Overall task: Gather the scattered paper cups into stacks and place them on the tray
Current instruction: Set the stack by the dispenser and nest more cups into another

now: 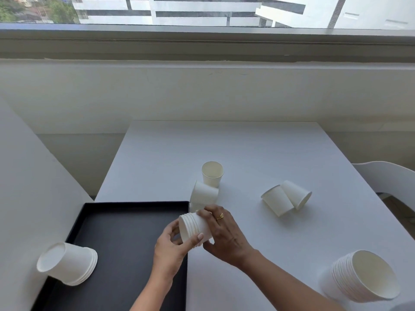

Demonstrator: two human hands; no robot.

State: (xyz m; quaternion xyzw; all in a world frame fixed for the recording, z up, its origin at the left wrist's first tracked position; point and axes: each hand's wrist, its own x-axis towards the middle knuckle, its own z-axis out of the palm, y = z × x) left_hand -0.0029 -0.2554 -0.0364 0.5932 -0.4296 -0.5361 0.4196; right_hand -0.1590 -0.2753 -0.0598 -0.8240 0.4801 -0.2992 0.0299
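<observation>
Left hand (171, 249), right hand (225, 234) around cup stack (192, 226)

The room looks like an office or a similar workroom on an upper floor. A wide glass window (224, 12) runs across the whole far side above a long grey sill (202, 41). Through it show white multi-storey blocks (179, 10) and green treetops (56, 10), seen from high up. Under the sill stands a bare white wall (202, 90). The furniture is plain and matching: a square, smooth white table (224, 144), a second white tabletop (22, 176) just to its left, and a moulded white chair (386, 176) at the right edge. Disposable white paper cups (363, 277) and a flat black rectangular tray (125, 232) suit a workplace.
</observation>
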